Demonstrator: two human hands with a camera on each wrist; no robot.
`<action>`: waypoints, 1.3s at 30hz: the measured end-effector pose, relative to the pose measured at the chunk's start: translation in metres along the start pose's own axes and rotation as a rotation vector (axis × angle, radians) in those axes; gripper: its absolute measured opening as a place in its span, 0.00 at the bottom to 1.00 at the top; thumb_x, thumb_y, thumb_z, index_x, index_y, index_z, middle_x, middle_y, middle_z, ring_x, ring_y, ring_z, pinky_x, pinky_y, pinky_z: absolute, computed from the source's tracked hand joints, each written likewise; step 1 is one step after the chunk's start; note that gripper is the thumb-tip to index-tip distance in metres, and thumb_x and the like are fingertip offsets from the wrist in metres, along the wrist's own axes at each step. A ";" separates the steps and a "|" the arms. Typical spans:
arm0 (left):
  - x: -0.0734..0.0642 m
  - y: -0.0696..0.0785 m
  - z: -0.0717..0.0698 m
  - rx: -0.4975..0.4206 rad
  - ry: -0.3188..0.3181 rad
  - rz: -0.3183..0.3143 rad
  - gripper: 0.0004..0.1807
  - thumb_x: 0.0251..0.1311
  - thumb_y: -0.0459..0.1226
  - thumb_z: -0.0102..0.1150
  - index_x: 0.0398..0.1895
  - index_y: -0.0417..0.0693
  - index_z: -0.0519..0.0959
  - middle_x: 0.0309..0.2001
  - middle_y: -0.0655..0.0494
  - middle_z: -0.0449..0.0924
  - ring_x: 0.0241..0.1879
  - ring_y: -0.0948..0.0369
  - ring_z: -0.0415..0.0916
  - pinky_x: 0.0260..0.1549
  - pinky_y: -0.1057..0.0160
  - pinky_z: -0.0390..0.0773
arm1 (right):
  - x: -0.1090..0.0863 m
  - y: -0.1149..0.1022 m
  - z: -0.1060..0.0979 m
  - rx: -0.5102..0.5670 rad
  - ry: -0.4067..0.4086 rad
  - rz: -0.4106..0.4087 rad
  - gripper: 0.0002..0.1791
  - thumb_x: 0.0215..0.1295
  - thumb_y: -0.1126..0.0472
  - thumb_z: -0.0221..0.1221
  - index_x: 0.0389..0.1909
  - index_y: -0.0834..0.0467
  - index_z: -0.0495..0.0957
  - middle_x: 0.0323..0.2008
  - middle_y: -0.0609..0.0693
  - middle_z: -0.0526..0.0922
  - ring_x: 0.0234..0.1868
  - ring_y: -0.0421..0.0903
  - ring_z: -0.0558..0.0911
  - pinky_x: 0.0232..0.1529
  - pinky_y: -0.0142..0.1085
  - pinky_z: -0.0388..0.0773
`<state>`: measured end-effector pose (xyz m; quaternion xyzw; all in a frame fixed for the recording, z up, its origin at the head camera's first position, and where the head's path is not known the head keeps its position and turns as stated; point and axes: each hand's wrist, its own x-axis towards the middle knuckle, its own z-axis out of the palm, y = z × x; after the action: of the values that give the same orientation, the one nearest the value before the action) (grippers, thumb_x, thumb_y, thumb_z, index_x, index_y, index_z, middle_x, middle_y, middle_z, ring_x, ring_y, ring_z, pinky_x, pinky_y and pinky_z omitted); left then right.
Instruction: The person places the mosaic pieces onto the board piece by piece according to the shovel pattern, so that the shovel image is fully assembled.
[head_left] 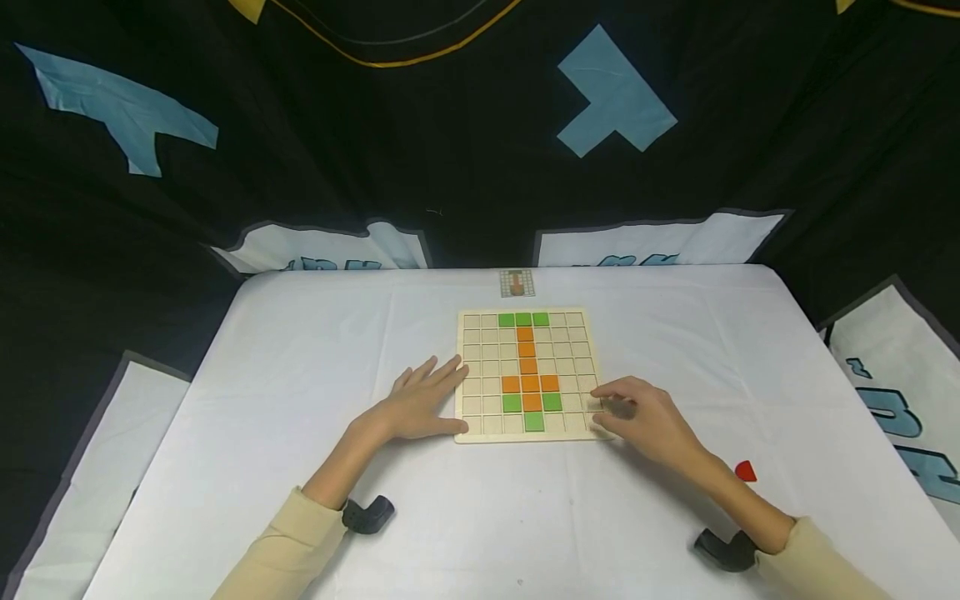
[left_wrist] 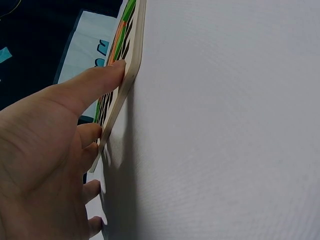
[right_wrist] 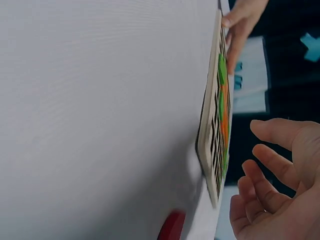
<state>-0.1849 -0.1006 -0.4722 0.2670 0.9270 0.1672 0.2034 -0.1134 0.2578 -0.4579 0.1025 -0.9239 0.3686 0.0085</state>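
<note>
A square wooden grid board (head_left: 573,350) lies flat on the white table. Orange square tiles (head_left: 528,366) form a column in its grid, with one more on each side low down. Green tiles (head_left: 523,319) fill three cells in the top row, and others sit near the bottom of the column. My left hand (head_left: 420,408) rests at the board's left edge with fingers spread; its thumb touches the rim in the left wrist view. Close to the right edge is my right hand (head_left: 645,421), its fingers loosely bent and nothing between them; the right wrist view shows it apart from the board.
Behind the board lies a small picture card (head_left: 517,283) with a similar pattern. A red piece (head_left: 746,472) is on the tablecloth (head_left: 337,333) beside my right forearm. Dark curtains with blue and white patches stand beyond the table.
</note>
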 end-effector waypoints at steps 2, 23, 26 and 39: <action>0.000 0.000 0.000 -0.001 0.002 0.001 0.51 0.60 0.62 0.59 0.80 0.50 0.52 0.80 0.54 0.41 0.77 0.44 0.33 0.70 0.35 0.37 | -0.007 0.005 -0.006 -0.001 0.017 0.025 0.16 0.56 0.61 0.72 0.47 0.57 0.86 0.47 0.47 0.85 0.48 0.51 0.81 0.49 0.49 0.77; -0.002 0.000 0.000 -0.005 0.016 0.013 0.50 0.60 0.61 0.60 0.80 0.49 0.53 0.80 0.53 0.43 0.77 0.43 0.35 0.69 0.34 0.38 | -0.063 0.041 -0.036 -0.083 0.010 0.157 0.21 0.54 0.61 0.74 0.51 0.57 0.84 0.50 0.53 0.83 0.57 0.57 0.77 0.56 0.55 0.71; -0.002 0.001 0.000 -0.005 0.014 0.013 0.50 0.60 0.61 0.60 0.80 0.49 0.53 0.80 0.53 0.43 0.77 0.43 0.35 0.69 0.34 0.38 | -0.067 0.043 -0.035 -0.097 0.003 0.165 0.20 0.55 0.60 0.74 0.50 0.55 0.85 0.49 0.50 0.84 0.55 0.55 0.78 0.55 0.49 0.73; -0.001 0.002 0.000 -0.017 0.012 0.009 0.51 0.60 0.61 0.60 0.80 0.49 0.53 0.80 0.53 0.43 0.77 0.43 0.34 0.69 0.34 0.38 | -0.067 0.049 -0.031 -0.094 0.024 0.145 0.14 0.57 0.65 0.71 0.44 0.52 0.87 0.43 0.43 0.85 0.42 0.45 0.79 0.43 0.31 0.75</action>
<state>-0.1833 -0.1000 -0.4713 0.2683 0.9256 0.1777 0.1993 -0.0595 0.3258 -0.4745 0.0303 -0.9450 0.3257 -0.0022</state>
